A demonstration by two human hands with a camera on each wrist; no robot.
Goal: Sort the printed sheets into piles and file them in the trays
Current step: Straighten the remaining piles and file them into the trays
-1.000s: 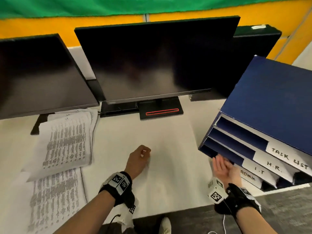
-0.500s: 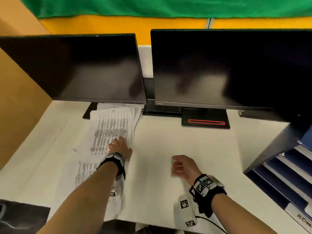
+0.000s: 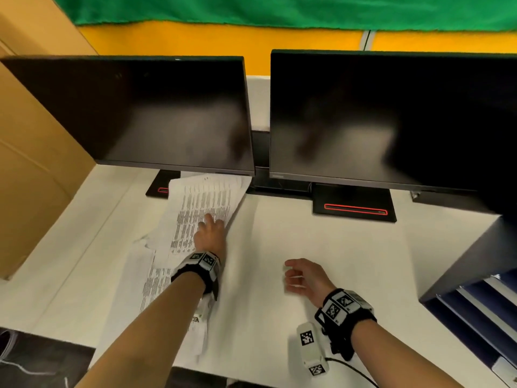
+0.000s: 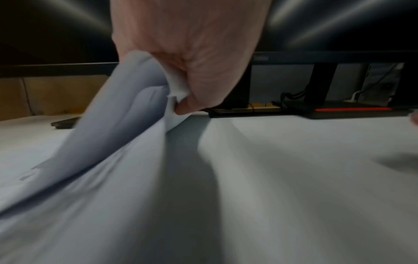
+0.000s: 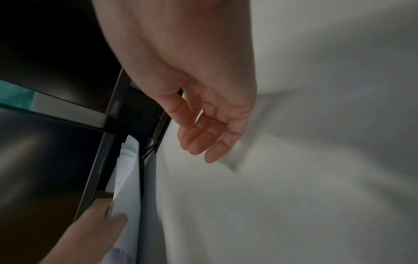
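Note:
Printed sheets (image 3: 201, 203) lie in a loose pile on the white desk, under the left monitor, with more sheets (image 3: 156, 278) spread toward the front edge. My left hand (image 3: 209, 231) is on the upper pile; in the left wrist view my left hand (image 4: 181, 100) pinches the edge of the printed sheets (image 4: 126, 114) and lifts it off the desk. My right hand (image 3: 299, 275) hovers over the bare desk with loosely curled fingers (image 5: 199, 139), holding nothing. The blue file trays (image 3: 475, 306) stand at the right edge.
Two dark monitors (image 3: 140, 113) (image 3: 391, 119) stand across the back on black bases (image 3: 354, 205). A brown cardboard panel (image 3: 36, 152) walls the left side. A dark box top (image 3: 458, 256) covers the trays. White desk (image 3: 321, 247) lies between my hands.
My view swung left from the trays to the pile. My right hand left the tray slot and now hovers mid-desk. My left hand reached onto the sheets and pinched an edge.

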